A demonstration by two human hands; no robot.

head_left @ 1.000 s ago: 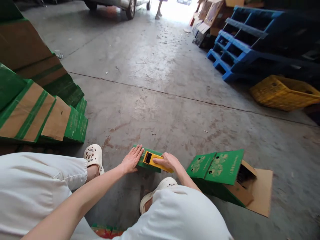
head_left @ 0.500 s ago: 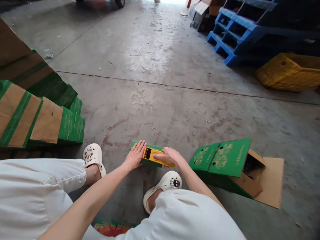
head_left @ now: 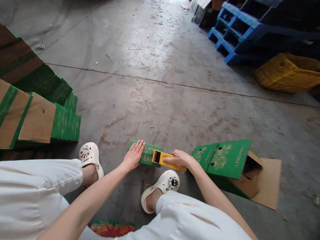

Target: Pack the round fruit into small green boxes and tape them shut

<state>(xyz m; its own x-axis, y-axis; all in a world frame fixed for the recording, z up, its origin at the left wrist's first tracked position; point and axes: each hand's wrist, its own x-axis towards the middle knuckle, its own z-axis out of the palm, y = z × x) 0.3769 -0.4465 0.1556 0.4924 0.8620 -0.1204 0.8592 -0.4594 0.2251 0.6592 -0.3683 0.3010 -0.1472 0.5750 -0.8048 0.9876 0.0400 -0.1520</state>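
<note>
Between my feet stands a narrow green cardboard box point(head_left: 151, 154) with pale printing on its top. My left hand point(head_left: 135, 154) lies flat on the box's left end, fingers stretched out. My right hand point(head_left: 180, 159) is wrapped round a yellow tool point(head_left: 163, 159) that looks like a carton stapler. The tool's dark-windowed front end overlaps the box's right end, and its rear sticks out past the edge. Whether it touches the box I cannot tell. Its underside is hidden.
A green carton point(head_left: 226, 158) with open brown flaps lies to the right. Stacked green-and-brown cartons point(head_left: 37, 116) stand at left. Blue pallets point(head_left: 235, 30) and a yellow crate point(head_left: 287, 73) are at far right. Red-and-green boxes point(head_left: 112, 229) show at the bottom, near my white clogs point(head_left: 163, 183).
My right hand has drawn the yellow tool to the right, from the middle of the box to its right end. My left hand stays flat on the box. The view has shifted slightly.
</note>
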